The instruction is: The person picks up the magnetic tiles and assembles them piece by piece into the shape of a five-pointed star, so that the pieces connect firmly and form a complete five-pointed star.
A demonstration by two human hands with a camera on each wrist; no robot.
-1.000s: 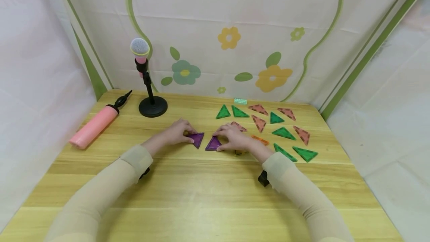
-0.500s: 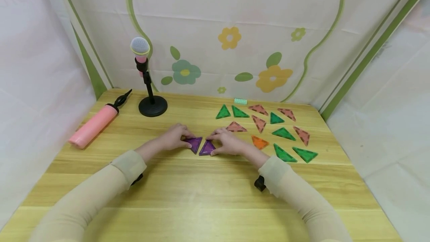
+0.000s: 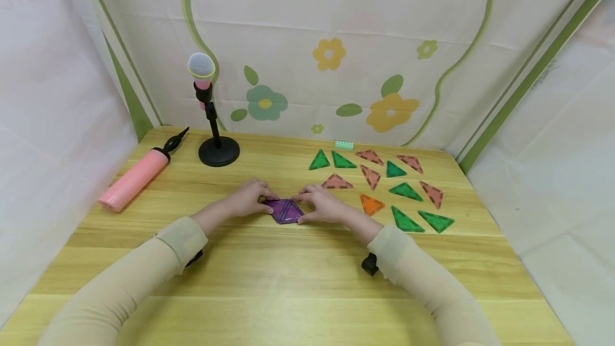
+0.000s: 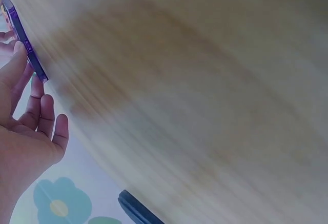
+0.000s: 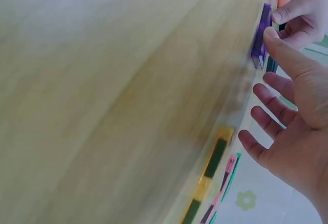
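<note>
Tiles in purple are joined mid-frame, pinched by left hand and right hand; green triangles, frame right, are unjoined.

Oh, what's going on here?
A person is using both hands on flat triangles at a table. The left hand pinches one purple tile, the right hand a second purple tile, and the two lie edge to edge. Loose green tiles, pink tiles and one orange tile are spread out to the right. A microphone on a stand and a pink pump are off to the left.
</note>
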